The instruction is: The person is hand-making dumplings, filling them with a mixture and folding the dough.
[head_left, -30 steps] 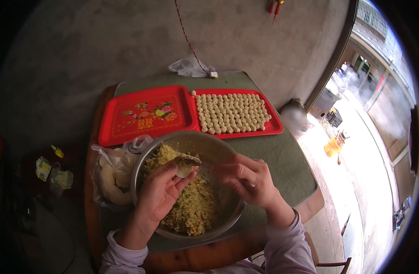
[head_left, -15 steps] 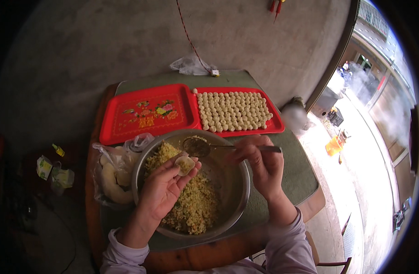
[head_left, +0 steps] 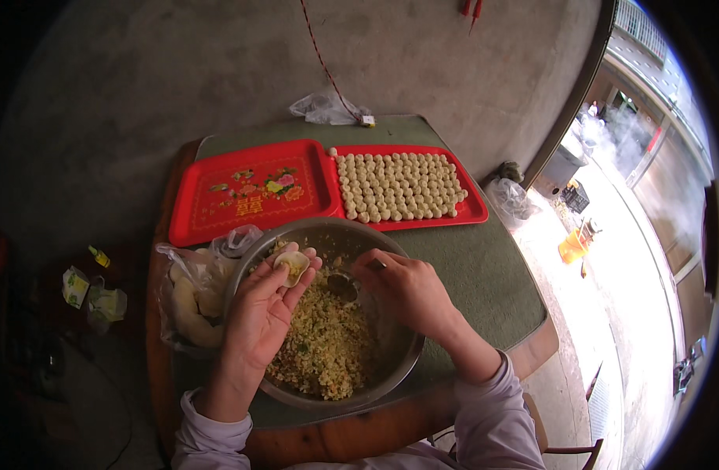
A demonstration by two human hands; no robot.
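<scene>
Head view, looking down on a desk [head_left: 485, 274] covered by a green mat. Left hand [head_left: 261, 313] is held palm up over the near-left rim of a round metal bowl [head_left: 375, 384], its fingers cupped around a small dough wrapper [head_left: 290, 265] with a dab of filling at its centre; the wrapper rests on the fingertips. Right hand [head_left: 406, 290] is closed around the handle of a spoon [head_left: 344, 286], whose bowl end lies low inside the metal bowl, just right of the left hand's fingers. A yellow-green minced filling [head_left: 324, 348] occupies the near and left part of the metal bowl; its far-right wall is bare. Just left of the bowl, touching its rim, lies a clear plastic bag [head_left: 191, 294] holding pale dough pieces. Beyond the bowl sit two red trays side by side: the left tray [head_left: 250, 192] carries only a printed floral design, while the right tray [head_left: 473, 210] is filled with tight rows of small pale dumplings [head_left: 399, 186]. A crumpled plastic bag [head_left: 324, 108] lies at the desk's far edge. Pale sleeves cover both forearms.
</scene>
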